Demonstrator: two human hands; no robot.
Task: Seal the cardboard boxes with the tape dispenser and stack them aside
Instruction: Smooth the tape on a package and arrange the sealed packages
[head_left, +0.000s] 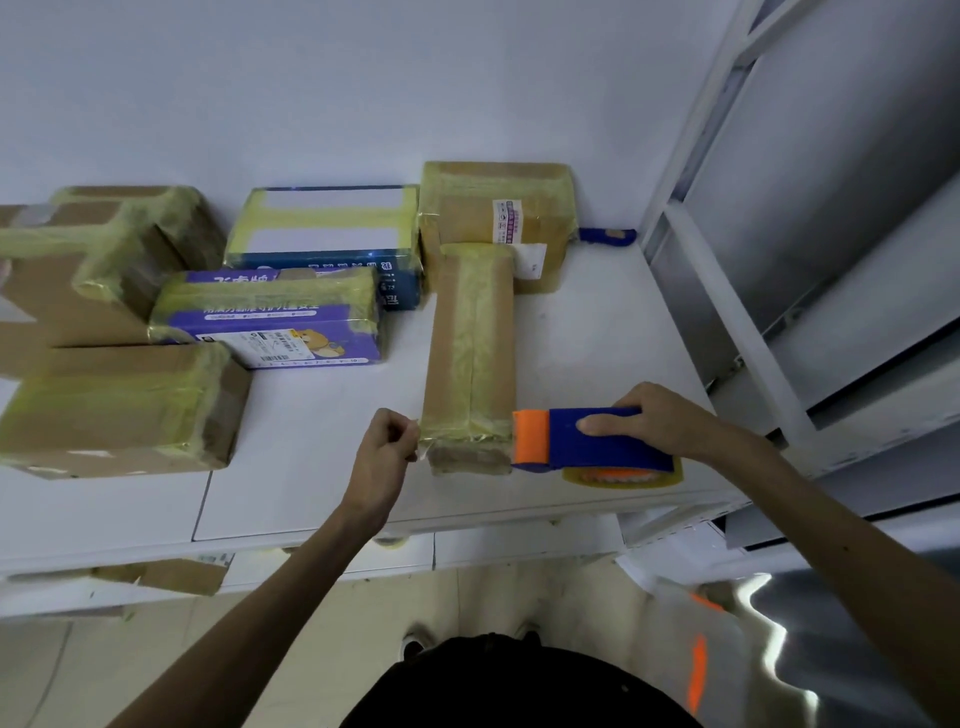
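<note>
One wide-angle camera, worn on the person's head, looks forward and steeply down, close over the white table (597, 332). The left hand (387, 447) and right hand (654, 421) sit mid-frame. Beyond their fingers (597, 427) rises the wall (363, 78); behind the wrists lies the floor (493, 597).

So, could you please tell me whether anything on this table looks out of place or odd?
Nothing looks spilled or damaged. One stray: a blue handle pokes out from behind the far brown box, half hidden. The tape on the long box lies wrinkled.
</note>
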